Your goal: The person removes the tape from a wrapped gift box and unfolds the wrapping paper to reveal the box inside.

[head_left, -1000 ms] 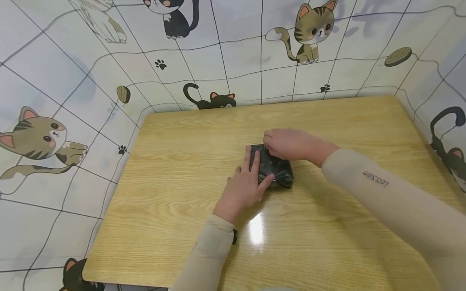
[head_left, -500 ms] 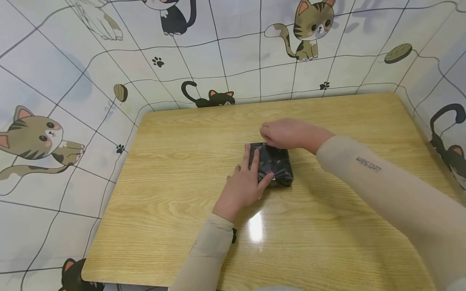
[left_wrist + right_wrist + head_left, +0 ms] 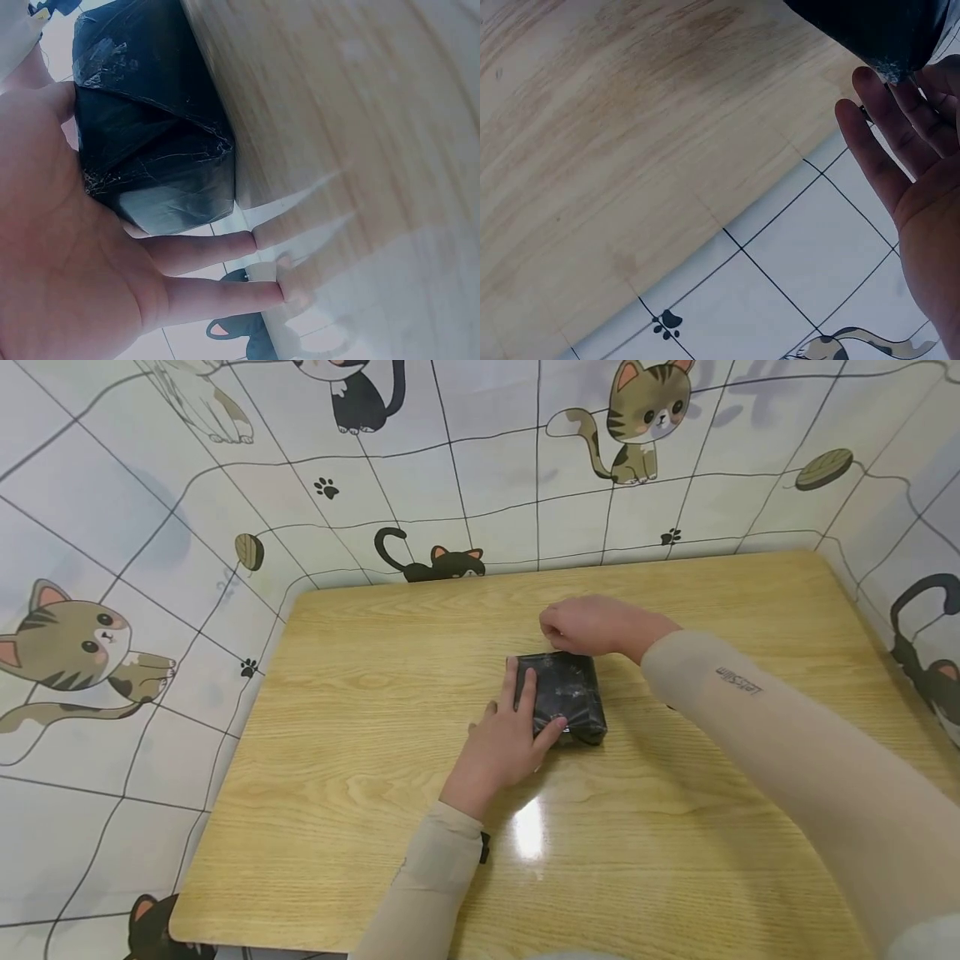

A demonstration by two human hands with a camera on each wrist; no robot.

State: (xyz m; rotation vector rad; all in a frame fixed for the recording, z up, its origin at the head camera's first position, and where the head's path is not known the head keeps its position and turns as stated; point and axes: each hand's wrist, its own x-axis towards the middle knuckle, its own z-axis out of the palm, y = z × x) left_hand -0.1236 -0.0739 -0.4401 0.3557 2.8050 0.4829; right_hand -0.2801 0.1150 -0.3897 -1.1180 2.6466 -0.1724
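A black plastic-wrapped package (image 3: 567, 695), flat and squarish, lies near the middle of the table. My left hand (image 3: 501, 745) rests along its left side with fingers spread, index finger and thumb over the top. In the left wrist view, two straight fingertips (image 3: 270, 292) touch the tabletop beside the folded end of the package (image 3: 157, 135). At the far edge my right hand (image 3: 596, 625) has curled fingers and seems to pinch the wrapping. The right wrist view has the right hand's thumb and fingers (image 3: 915, 139) meeting at a package corner (image 3: 881, 34); the exact grip is partly hidden.
The wooden table (image 3: 360, 710) has a glossy top with a light reflection near my left wrist. Cat-patterned sheeting (image 3: 495, 468) stands behind it and along both sides. A small black item (image 3: 484, 847) shows beside the left sleeve.
My right hand has moved away from me, from above the package's top to its far edge, uncovering more of the top. My left hand and the package stay in place.
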